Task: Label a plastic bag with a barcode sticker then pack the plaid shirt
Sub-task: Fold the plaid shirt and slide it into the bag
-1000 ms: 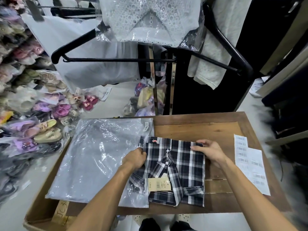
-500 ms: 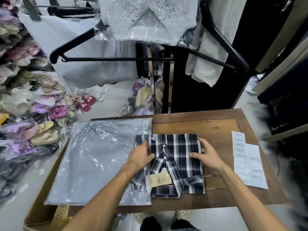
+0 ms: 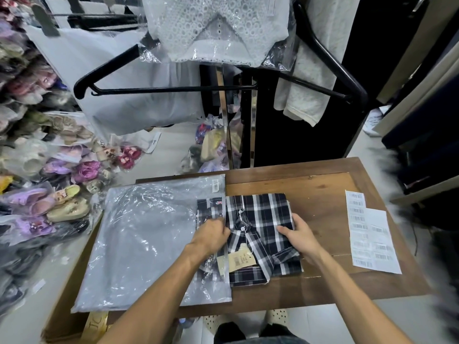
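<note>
A folded black-and-white plaid shirt [image 3: 260, 219] with a tan hang tag [image 3: 239, 258] lies on the wooden table [image 3: 323, 194]. Its left part sits inside the open mouth of a clear plastic bag [image 3: 149, 239], which carries a small barcode sticker [image 3: 215, 185] at its top right corner. My left hand [image 3: 211, 235] grips the bag's open edge over the shirt's left side. My right hand [image 3: 299, 235] holds the shirt's right edge, fingers curled around the fold.
Barcode sticker sheets [image 3: 370, 232] lie at the table's right. A black hanger [image 3: 173, 89] and bagged white garments [image 3: 218, 28] hang above the far edge. Bagged shoes [image 3: 49, 184] are piled at left. A cardboard box [image 3: 64, 326] sits under the bag.
The shirt has slid left, its left part now deeper in the bag's mouth. My left hand shifted from the shirt onto the bag's edge; my right hand pushes from the right edge.
</note>
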